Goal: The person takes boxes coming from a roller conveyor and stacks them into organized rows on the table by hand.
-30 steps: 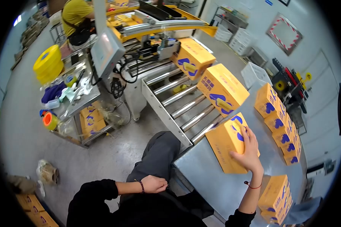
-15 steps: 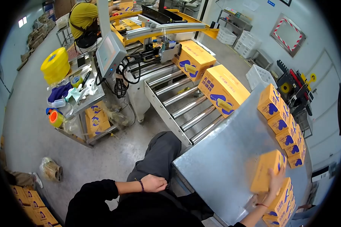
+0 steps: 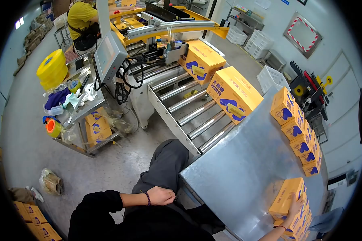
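Note:
My right hand (image 3: 295,211) is on the side of an orange carton (image 3: 283,197) with blue print, fingers spread along its face and gripping it. This carton sits at the near right of the metal table (image 3: 229,172), against more small cartons (image 3: 299,225) of the same kind. How far the thumb reaches round it is hidden. My left hand (image 3: 161,196) rests on my lap, fingers curled in, with nothing visible in it. A row of matching cartons (image 3: 295,132) stands along the table's far right edge.
Two larger orange cartons (image 3: 235,96) sit on the roller conveyor (image 3: 189,108), which meets the table. Left stands a cart (image 3: 96,104) with gloves and tape under a touchscreen (image 3: 108,58). A person in yellow (image 3: 82,22) works at the back; another person's leg (image 3: 328,220) shows right.
My right hand has brought the carton down and toward me, from tilted above the table to beside the near cartons. The view has shifted slightly. My left hand stays on my lap.

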